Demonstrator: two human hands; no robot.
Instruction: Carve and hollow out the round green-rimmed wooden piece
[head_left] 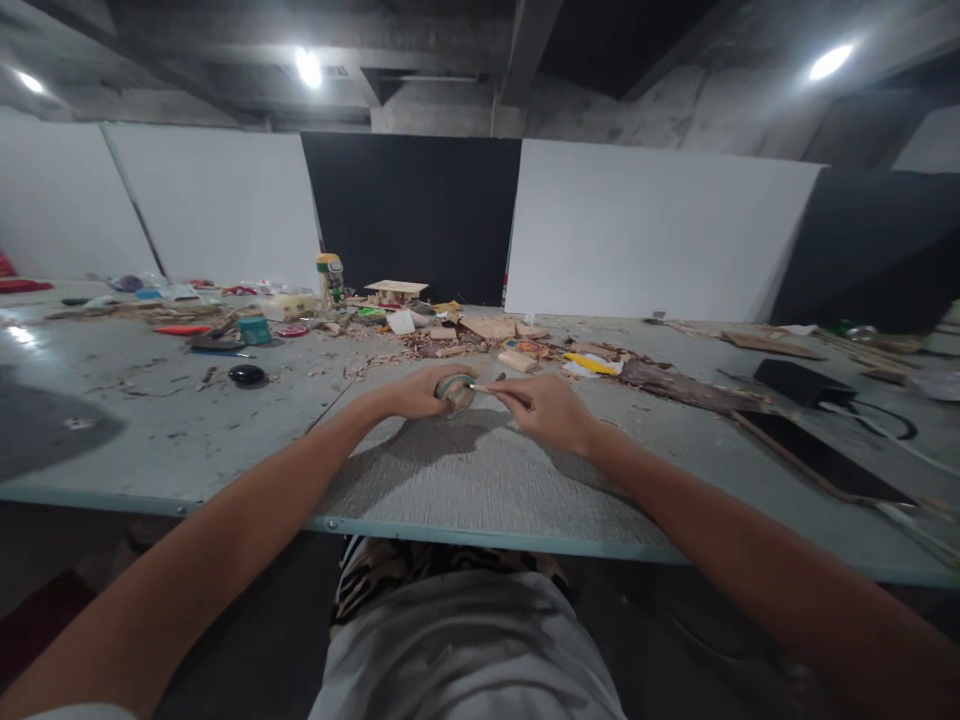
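My left hand is closed around a small round object, perhaps a little jar or a roll, with a greenish band and a tan face turned to the right. In my right hand, the fingers pinch a thin pale stick. The stick points left and its tip meets the face of the round object; whether it goes inside cannot be made out. Both hands are just above the grey table, near its middle. A small wood block lies just beyond my right hand.
Wood scraps and chips spread across the back, with a yellow-handled tool and a strip of bark. A black mouse lies left. A phone and a black box with a cable lie right. A yellow-topped bottle stands behind.
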